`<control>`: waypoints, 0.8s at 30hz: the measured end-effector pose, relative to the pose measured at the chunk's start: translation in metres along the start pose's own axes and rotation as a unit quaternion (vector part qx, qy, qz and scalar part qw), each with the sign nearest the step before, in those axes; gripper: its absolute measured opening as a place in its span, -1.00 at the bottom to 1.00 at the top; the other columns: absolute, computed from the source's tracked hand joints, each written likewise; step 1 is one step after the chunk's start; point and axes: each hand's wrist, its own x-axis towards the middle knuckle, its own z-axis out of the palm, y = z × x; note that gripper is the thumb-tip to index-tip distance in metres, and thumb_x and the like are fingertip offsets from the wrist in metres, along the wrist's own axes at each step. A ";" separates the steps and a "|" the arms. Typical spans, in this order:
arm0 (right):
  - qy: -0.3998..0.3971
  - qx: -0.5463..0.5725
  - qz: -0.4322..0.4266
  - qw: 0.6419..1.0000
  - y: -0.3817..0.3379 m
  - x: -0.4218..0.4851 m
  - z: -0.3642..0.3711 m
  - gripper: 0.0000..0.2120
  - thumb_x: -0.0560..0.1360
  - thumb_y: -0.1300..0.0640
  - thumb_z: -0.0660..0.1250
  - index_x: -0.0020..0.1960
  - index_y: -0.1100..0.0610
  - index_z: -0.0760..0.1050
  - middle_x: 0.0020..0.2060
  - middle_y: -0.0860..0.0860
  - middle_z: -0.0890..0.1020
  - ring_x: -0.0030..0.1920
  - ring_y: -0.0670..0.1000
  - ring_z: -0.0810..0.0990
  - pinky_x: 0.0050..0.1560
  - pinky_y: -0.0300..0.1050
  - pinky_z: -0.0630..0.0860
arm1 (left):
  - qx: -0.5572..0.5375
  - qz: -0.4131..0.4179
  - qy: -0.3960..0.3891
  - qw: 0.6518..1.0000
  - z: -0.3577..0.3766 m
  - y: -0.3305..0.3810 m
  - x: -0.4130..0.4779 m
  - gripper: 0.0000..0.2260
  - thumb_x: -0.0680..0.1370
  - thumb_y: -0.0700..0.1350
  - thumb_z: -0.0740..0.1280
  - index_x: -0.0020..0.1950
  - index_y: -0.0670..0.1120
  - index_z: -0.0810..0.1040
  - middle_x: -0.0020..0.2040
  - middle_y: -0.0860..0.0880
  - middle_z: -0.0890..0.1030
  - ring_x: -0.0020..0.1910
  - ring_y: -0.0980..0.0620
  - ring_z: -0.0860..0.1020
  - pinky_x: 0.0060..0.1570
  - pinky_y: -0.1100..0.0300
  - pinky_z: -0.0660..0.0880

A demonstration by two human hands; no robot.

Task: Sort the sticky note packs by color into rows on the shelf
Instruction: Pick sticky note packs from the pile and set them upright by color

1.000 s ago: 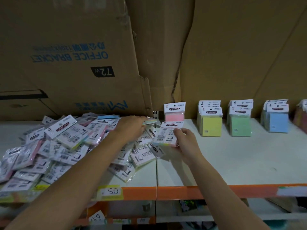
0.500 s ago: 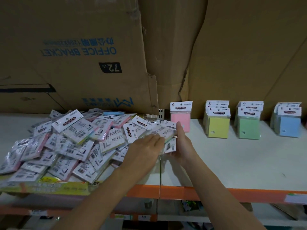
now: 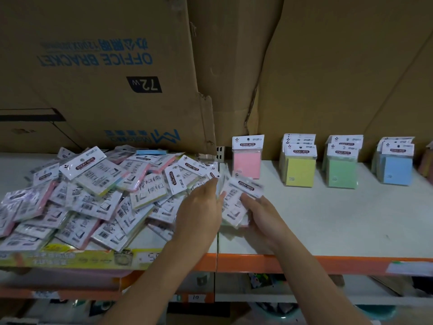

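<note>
A person's two hands meet over the near middle of a white shelf (image 3: pixel 328 221), just right of a loose pile of sticky note packs (image 3: pixel 93 195) heaped across the shelf's left half, most of them lying back side up. The right hand (image 3: pixel 263 215) grasps a motion-blurred pack (image 3: pixel 236 204), thumb on its face and fingers curled beneath; its paper colour cannot be made out, and there may be more than one pack in the grip. The left hand (image 3: pixel 201 214) reaches in from the left with its fingertips against the pack's left edge, though the blur does not show whether it grips or only touches.

Along the far right of the shelf, packs stand upright in colour rows well apart from the hands: a pink row (image 3: pixel 247 160) nearest the pile, then a yellow row (image 3: pixel 300 170), a green row (image 3: pixel 342 171) and a blue row (image 3: pixel 397 168). Large cardboard boxes (image 3: pixel 105 78) form the wall behind. An orange rail (image 3: pixel 304 263) edges the shelf front, with a yellow label strip (image 3: pixel 70 256) on its left part.
</note>
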 end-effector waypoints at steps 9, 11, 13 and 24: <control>-0.055 0.011 -0.038 0.998 0.004 -0.010 -0.001 -0.50 0.60 -0.20 0.16 0.30 0.16 0.50 0.10 0.16 0.67 0.06 0.14 0.66 -0.16 -0.01 0.61 | -0.383 -0.135 -0.194 0.893 0.034 0.010 -0.005 -0.53 0.65 0.12 0.19 0.54 0.10 0.19 0.44 0.14 0.36 0.31 0.22 0.41 0.11 0.45 0.40; -0.034 -0.042 -0.049 0.997 0.004 -0.008 0.002 -0.63 0.59 -0.06 0.31 0.26 0.17 0.50 0.07 0.14 0.68 0.07 0.16 0.68 -0.04 0.08 0.63 | -0.402 -0.153 -0.193 0.882 0.031 0.005 -0.002 -0.61 0.68 0.02 0.17 0.51 0.06 0.29 0.41 0.12 0.39 0.40 0.17 0.36 0.30 0.29 0.35; -0.001 -0.051 -0.058 0.997 0.004 -0.006 0.006 -0.71 0.60 0.09 0.33 0.26 0.21 0.50 0.03 0.15 0.71 0.02 0.13 0.71 -0.08 -0.01 0.65 | -0.408 -0.143 -0.191 0.881 0.025 0.002 0.002 -0.69 0.68 -0.08 0.18 0.43 0.05 0.40 0.34 0.10 0.46 0.36 0.16 0.41 0.28 0.31 0.39; 0.072 -0.032 -0.057 0.995 -0.005 -0.010 -0.004 -0.84 0.62 0.23 0.26 0.16 0.23 0.53 -0.21 0.02 0.75 -0.24 -0.02 0.73 -0.42 -0.23 0.59 | 0.181 0.087 -0.190 0.961 0.017 -0.038 0.013 -0.42 0.53 0.24 0.30 0.41 -0.11 0.38 0.35 -0.08 0.41 0.38 -0.07 0.28 0.25 0.09 0.34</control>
